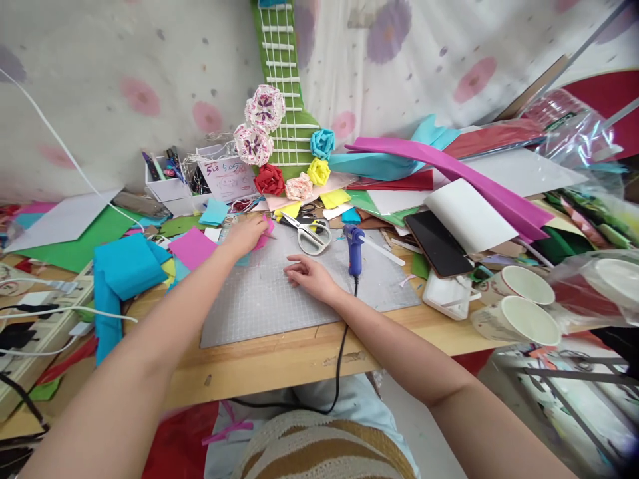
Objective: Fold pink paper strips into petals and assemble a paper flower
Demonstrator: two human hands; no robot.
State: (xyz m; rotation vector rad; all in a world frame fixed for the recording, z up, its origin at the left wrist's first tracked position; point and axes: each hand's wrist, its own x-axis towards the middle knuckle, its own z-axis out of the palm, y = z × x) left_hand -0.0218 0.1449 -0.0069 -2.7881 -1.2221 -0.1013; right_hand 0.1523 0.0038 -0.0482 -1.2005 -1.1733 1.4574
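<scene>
Head view: my left hand [248, 234] touches magenta paper [263, 240] near the mat's [259, 299] far-left corner (can't tell if pinched); right hand [310, 276] empty, loosely open. Best kept clear of scissors [302, 229].

Illegible handwriting on white card [227, 181]

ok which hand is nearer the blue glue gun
Right. The right hand is just left of the blue glue gun, apart from it; the left hand is farther left, beyond the scissors, at the pink paper.
</scene>
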